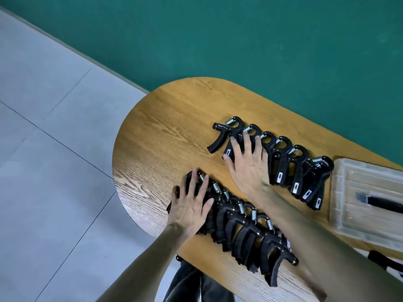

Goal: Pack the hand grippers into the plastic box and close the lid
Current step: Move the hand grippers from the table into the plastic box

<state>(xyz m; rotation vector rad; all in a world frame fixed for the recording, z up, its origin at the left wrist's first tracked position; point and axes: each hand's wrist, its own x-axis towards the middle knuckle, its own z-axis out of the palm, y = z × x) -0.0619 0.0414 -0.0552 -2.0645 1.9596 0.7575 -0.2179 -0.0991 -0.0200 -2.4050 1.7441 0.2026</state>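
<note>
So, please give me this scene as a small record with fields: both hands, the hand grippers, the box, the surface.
left hand: open, fingers spread on near row
right hand: open, fingers spread on far row
hand grippers: black, two overlapping rows, near row, far row
plastic box: clear, at right, one black item inside
table: wooden, rounded end

Two rows of black hand grippers on one wooden worktop (pixel 165 118). Far row (pixel 281 162): about seven hand grippers, last two overlapping so count is approximate. Near row (pixel 244 232): roughly seven, tightly overlapped, exact number unclear. One clear plastic box (pixel 366 205) at the right, with one dark item inside, kind unclear. Two hands: left (pixel 192 210) on near row, right (pixel 248 164) on far row.
</note>
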